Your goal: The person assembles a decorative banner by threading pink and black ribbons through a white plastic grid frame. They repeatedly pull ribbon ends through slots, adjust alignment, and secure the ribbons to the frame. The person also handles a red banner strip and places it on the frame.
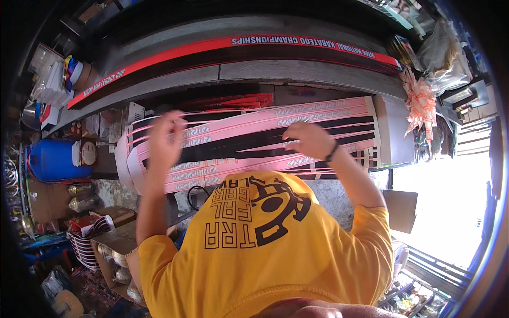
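Observation:
Pink sheets printed with white lettering and black bands (233, 122) lie across the bench in front of me, layered over one another. A long black strip (238, 140) stretches over them between my hands. My left hand (168, 130) is raised over the left part of the sheets; its fingers are bent and blurred, and whether they grip anything is unclear. Over the right half, my right hand (309, 139) has its fingers loosely bent and apart, close above the black strip and a pink band. No thing shows in its fingers.
A long red printed strip (212, 50) lies along the grey ledge beyond the sheets. Red strips (228, 100) lie behind them. At left stand a blue container (58, 160) and an open cardboard box (119, 238). Plastic bags (445, 58) hang at far right.

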Available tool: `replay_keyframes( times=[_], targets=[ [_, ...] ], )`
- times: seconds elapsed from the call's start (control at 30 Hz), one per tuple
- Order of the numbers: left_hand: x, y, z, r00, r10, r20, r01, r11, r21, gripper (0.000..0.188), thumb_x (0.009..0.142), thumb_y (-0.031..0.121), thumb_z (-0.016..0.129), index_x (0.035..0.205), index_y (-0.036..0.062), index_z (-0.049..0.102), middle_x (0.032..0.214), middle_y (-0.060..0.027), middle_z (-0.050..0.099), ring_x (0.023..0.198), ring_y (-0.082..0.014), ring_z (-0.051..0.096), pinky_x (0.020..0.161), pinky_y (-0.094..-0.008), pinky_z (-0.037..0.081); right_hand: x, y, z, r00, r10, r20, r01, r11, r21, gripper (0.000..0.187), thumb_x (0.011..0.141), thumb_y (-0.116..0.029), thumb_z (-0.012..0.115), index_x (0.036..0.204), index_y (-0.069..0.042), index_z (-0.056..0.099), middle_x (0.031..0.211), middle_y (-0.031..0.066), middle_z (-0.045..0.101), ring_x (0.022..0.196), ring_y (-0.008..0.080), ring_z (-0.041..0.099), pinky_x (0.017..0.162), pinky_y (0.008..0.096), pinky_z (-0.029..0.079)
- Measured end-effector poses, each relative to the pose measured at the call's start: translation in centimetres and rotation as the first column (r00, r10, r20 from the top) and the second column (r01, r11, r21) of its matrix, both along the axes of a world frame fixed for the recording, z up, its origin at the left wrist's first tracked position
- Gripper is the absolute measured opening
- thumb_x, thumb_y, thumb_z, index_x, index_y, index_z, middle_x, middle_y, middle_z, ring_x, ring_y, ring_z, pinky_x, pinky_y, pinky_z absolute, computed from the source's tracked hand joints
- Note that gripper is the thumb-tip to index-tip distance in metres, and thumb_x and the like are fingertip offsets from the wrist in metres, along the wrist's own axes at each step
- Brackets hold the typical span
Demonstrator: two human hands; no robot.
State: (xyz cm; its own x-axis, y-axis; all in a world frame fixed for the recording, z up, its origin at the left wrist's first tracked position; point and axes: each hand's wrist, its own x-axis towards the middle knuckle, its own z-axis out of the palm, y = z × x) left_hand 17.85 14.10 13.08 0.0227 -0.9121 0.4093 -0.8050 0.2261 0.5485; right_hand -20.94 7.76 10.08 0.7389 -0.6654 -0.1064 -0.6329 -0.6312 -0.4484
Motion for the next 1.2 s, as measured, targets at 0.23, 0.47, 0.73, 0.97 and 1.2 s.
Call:
replay_keyframes(
  times=[0.23, 0.47, 0.73, 0.97, 1.2],
  targets=[
    [-10.5, 2.7, -11.9, 0.928, -0.225, -0.299, 0.319, 0.891, 0.321, 0.037, 0.081, 0.012, 0.066, 0.118, 0.0081, 0.061, 0.105, -0.0143, 0.066, 0.102, -0.0324, 0.061, 0.092, -0.0417, 0.047, 3.1, 3.6, -10.9, 0.992, -0.052, 0.118, 0.062, 0.995, -0.076, 0.037, 0.073, -0.021, 0.074, 0.104, -0.007, 0.06, 0.099, 0.0096, 0.059, 0.102, 0.032, 0.057, 0.087, 0.0434, 0.048],
    [-14.0, 2.7, -14.7, 0.927, -0.375, 0.014, 0.361, 0.902, 0.237, 0.06, 0.078, 0.019, 0.069, 0.134, 0.0096, 0.048, 0.117, -0.0158, 0.06, 0.113, -0.0361, 0.054, 0.099, -0.0455, 0.041, 3.4, 2.6, -10.5, 0.998, -0.013, 0.055, 0.012, 1.0, 0.016, 0.028, 0.074, -0.016, 0.073, 0.098, -0.005, 0.062, 0.097, 0.0121, 0.062, 0.096, 0.0339, 0.06, 0.083, 0.0436, 0.048],
    [-10.3, 0.7, -10.0, 0.963, -0.266, -0.035, 0.268, 0.945, 0.189, 0.048, 0.083, 0.008, 0.065, 0.129, 0.0055, 0.053, 0.105, -0.018, 0.061, 0.099, -0.0331, 0.06, 0.084, -0.0396, 0.047, 2.2, 0.0, 1.0, 0.919, -0.256, 0.301, 0.1, 0.888, 0.449, 0.032, 0.083, -0.015, 0.067, 0.111, -0.006, 0.055, 0.102, 0.0158, 0.063, 0.097, 0.0333, 0.062, 0.085, 0.0404, 0.048],
    [-1.0, 0.9, -0.7, 0.91, -0.25, -0.331, 0.373, 0.841, 0.391, 0.02, 0.087, 0.009, 0.065, 0.102, -0.0039, 0.068, 0.08, -0.0083, 0.071, 0.075, -0.0131, 0.067, 0.068, -0.0266, 0.051, -1.8, -1.1, 9.2, 0.935, -0.087, 0.343, 0.064, 0.995, 0.079, 0.018, 0.088, -0.016, 0.064, 0.099, -0.003, 0.062, 0.094, 0.0116, 0.064, 0.082, 0.023, 0.063, 0.072, 0.0315, 0.05],
    [4.8, 2.7, 6.9, 0.858, 0.031, -0.513, 0.331, 0.73, 0.598, 0.015, 0.087, 0.004, 0.066, 0.1, -0.0037, 0.069, 0.085, -0.0063, 0.07, 0.074, -0.0101, 0.063, 0.068, -0.024, 0.05, -5.6, -2.8, 13.8, 0.804, -0.453, 0.385, 0.293, 0.866, 0.406, 0.021, 0.097, -0.019, 0.057, 0.094, 0.0, 0.064, 0.066, -0.0019, 0.057, 0.058, 0.0037, 0.051, 0.054, 0.0206, 0.043]
  ],
)
